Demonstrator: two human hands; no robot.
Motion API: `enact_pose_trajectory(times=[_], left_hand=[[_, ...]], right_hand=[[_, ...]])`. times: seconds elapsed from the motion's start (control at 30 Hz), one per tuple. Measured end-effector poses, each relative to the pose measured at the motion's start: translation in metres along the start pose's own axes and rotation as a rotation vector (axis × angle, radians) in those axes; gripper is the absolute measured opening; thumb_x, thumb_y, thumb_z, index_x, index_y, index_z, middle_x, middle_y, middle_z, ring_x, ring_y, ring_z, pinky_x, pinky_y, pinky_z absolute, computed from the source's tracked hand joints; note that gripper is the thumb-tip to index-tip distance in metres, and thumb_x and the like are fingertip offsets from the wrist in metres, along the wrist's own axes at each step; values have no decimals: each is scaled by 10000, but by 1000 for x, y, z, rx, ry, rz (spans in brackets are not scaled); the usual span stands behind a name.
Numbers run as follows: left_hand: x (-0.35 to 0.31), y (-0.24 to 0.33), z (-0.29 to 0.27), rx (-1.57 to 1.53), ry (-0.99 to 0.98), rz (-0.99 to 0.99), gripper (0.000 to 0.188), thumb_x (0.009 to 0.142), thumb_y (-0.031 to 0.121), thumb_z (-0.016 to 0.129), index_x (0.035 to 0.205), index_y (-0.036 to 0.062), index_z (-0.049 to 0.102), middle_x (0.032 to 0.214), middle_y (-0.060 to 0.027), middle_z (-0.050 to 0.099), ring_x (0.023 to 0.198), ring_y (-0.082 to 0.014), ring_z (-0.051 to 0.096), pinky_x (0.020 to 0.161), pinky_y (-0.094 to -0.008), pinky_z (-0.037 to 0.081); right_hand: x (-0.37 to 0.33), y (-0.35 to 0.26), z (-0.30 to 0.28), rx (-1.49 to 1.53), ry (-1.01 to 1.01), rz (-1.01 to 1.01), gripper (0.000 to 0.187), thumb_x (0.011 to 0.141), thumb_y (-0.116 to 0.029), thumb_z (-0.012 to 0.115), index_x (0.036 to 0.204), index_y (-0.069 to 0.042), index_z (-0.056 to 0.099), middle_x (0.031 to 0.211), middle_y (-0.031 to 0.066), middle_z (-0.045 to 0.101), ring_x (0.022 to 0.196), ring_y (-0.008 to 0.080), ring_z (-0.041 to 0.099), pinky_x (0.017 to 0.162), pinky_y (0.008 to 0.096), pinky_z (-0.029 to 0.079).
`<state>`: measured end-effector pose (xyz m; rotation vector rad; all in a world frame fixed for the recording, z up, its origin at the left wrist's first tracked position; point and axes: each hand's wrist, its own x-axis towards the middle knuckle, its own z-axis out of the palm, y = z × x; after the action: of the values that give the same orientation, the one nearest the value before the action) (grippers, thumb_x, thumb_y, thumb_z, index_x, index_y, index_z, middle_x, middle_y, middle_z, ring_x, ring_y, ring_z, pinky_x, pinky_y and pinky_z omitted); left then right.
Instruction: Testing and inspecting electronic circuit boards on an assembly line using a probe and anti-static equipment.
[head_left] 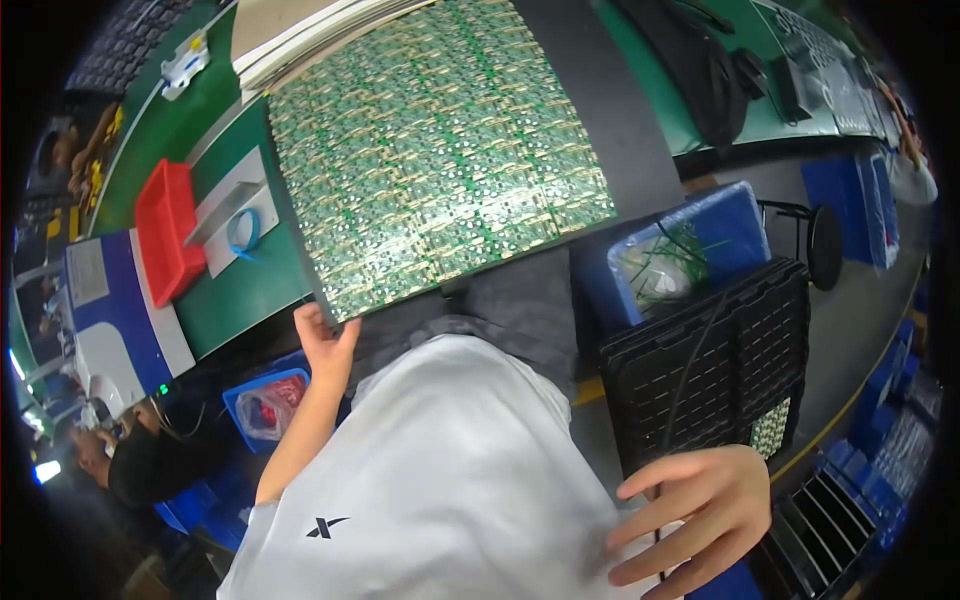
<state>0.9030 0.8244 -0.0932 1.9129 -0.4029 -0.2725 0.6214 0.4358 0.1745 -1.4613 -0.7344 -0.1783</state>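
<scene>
Rows of green circuit boards (pixel 440 150) cover a dark tray (pixel 330 312) on the bench in front of me. My left hand (pixel 325 345) is closed at the tray's near left corner, thumb on one side and curled fingers on the other. At the lower right, my right hand (pixel 700 510) hangs with its fingers apart and holds nothing. Just beyond it stands a stack of black slotted trays (pixel 700 370), with a small piece of circuit board (pixel 770 428) showing at its lower right. A thin black cord runs down across these trays toward my right hand.
Left on the green bench are a red bin (pixel 165 235) and a blue wristband (pixel 243 234). Cardboard sheets (pixel 290 45) lie at the back. A blue bin (pixel 630 265) with green strands stands right, near a black stool (pixel 824 245). Another person's arm (pixel 150 455) shows lower left.
</scene>
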Motion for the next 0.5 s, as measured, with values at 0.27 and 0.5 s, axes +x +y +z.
enact_pose_trajectory(times=[0.27, 0.5], left_hand=[[-19, -22, 27, -75, 86, 29, 689, 818, -82, 765, 1289, 143, 316, 1090, -47, 529, 913, -117, 558, 787, -243, 475], [-23, -101, -29, 323, -313, 258, 213, 853, 46, 739, 924, 23, 540, 862, -77, 502, 764, -184, 483, 649, -306, 409]], right_hand=[[-5, 5, 25, -65, -51, -24, 213, 899, -111, 713, 1104, -90, 767, 1147, 167, 718, 1007, 356, 655, 873, 530, 507], [-59, 3, 37, -403, 506, 191, 294, 881, -278, 802, 1041, -33, 773, 1279, 306, 628, 1293, 569, 480, 1031, 652, 392]])
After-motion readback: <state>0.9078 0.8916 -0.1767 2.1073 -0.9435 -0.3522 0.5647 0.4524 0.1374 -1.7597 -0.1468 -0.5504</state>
